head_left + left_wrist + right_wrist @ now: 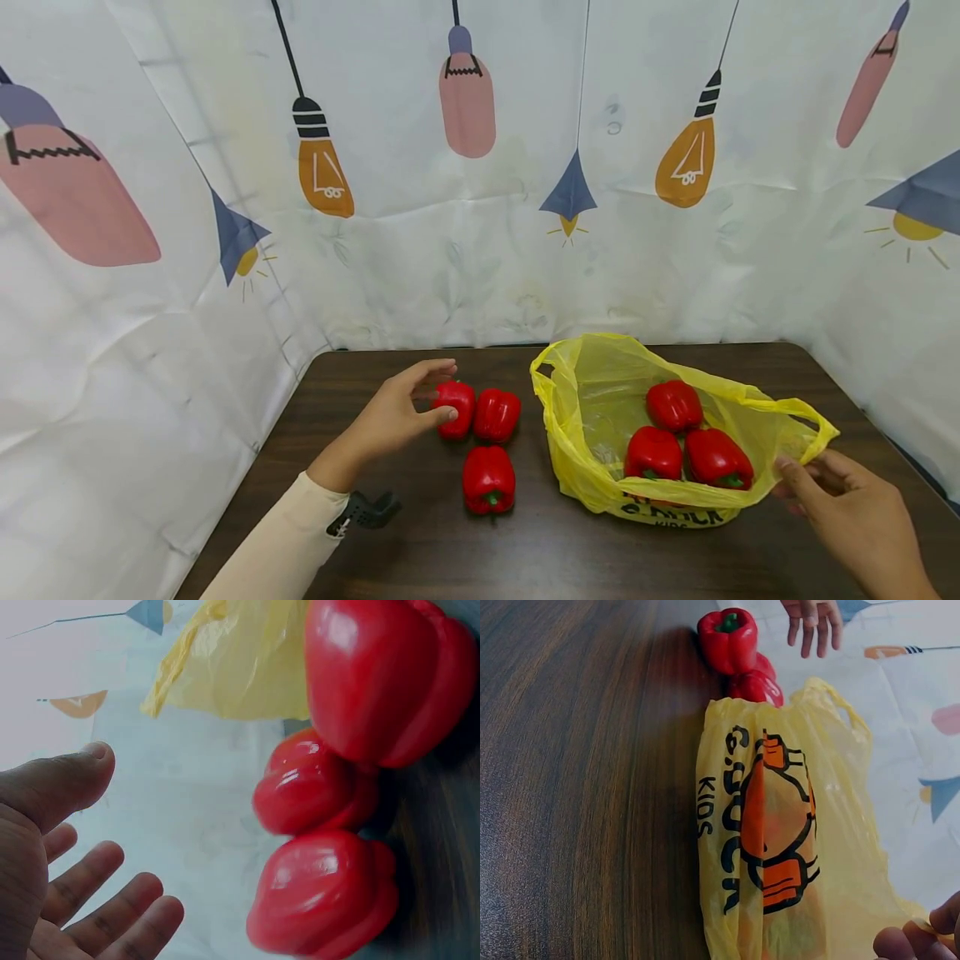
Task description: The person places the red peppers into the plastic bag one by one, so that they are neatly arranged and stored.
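A yellow plastic bag (600,492) lies on the table with its mouth spread wide, and three red bell peppers (674,406) show inside it. My right hand (862,508) pinches the bag's right handle between thumb and fingers. Left of the bag, three more red bell peppers (489,480) stand in a loose group on the wood. My left hand (401,408) hovers over the far left pepper (459,410), fingers spread and thumb apart, holding nothing. In the left wrist view, a gap shows between those fingers and the peppers (322,892).
The dark wooden table (585,558) runs back to a white curtain (450,275) printed with hanging lamps and bulbs. A black strap with a small device (367,510) sits on the left wrist. The bag's free left handle (542,367) stands up toward the loose peppers.
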`<state>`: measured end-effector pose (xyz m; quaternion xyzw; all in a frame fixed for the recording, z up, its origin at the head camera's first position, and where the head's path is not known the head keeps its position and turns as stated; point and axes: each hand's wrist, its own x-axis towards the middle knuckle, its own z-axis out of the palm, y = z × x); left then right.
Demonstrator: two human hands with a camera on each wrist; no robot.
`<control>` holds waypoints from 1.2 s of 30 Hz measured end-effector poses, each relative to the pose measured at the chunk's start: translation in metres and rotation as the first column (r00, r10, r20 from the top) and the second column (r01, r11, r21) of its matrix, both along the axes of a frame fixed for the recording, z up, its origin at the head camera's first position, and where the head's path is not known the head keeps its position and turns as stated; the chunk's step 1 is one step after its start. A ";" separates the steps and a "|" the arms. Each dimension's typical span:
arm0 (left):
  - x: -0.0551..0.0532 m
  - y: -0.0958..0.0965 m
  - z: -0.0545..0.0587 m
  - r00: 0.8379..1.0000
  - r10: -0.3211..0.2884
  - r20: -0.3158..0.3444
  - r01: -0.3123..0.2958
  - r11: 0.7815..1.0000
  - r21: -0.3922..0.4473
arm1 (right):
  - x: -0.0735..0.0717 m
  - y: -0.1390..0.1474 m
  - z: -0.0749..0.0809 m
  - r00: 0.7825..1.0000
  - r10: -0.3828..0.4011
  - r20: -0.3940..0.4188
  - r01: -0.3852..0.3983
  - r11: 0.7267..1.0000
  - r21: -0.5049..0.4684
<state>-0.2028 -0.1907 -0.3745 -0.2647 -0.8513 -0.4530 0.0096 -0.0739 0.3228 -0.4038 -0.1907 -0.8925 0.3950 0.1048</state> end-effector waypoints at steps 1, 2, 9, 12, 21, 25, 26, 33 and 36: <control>-0.001 -0.002 0.000 1.000 0.010 -0.016 -0.010 1.000 -0.008 | 0.000 0.000 0.000 1.000 -0.001 0.000 0.001 1.000 0.002; -0.002 -0.003 0.000 0.999 0.020 -0.033 -0.021 1.000 -0.020 | 0.000 0.000 0.000 1.000 -0.002 -0.003 0.002 1.000 0.000; -0.008 -0.017 -0.005 0.992 0.099 -0.075 -0.106 0.990 -0.097 | 0.001 -0.001 -0.001 1.000 -0.009 -0.015 0.009 1.000 -0.008; -0.013 -0.022 -0.010 0.990 0.124 -0.060 -0.131 0.984 -0.122 | 0.001 -0.001 -0.001 1.000 -0.014 -0.017 0.014 1.000 -0.015; -0.023 -0.034 -0.025 0.992 0.123 0.029 -0.118 0.983 -0.139 | 0.000 0.000 -0.002 1.000 -0.021 0.007 0.021 1.000 -0.008; -0.026 -0.035 -0.029 0.992 0.107 0.067 -0.098 0.986 -0.134 | 0.000 0.000 -0.002 1.000 -0.026 0.003 0.026 1.000 -0.008; -0.027 -0.035 -0.030 0.992 0.102 0.076 -0.092 0.987 -0.135 | 0.000 0.000 -0.002 1.000 -0.027 0.001 0.027 1.000 -0.007; -0.034 -0.034 -0.044 0.989 0.085 0.119 -0.068 0.988 -0.142 | 0.000 0.000 -0.002 1.000 -0.030 0.008 0.030 1.000 0.002; -0.036 -0.032 -0.048 0.991 0.062 0.122 -0.045 0.989 -0.142 | 0.000 0.000 -0.002 0.999 -0.036 0.025 0.036 0.999 0.002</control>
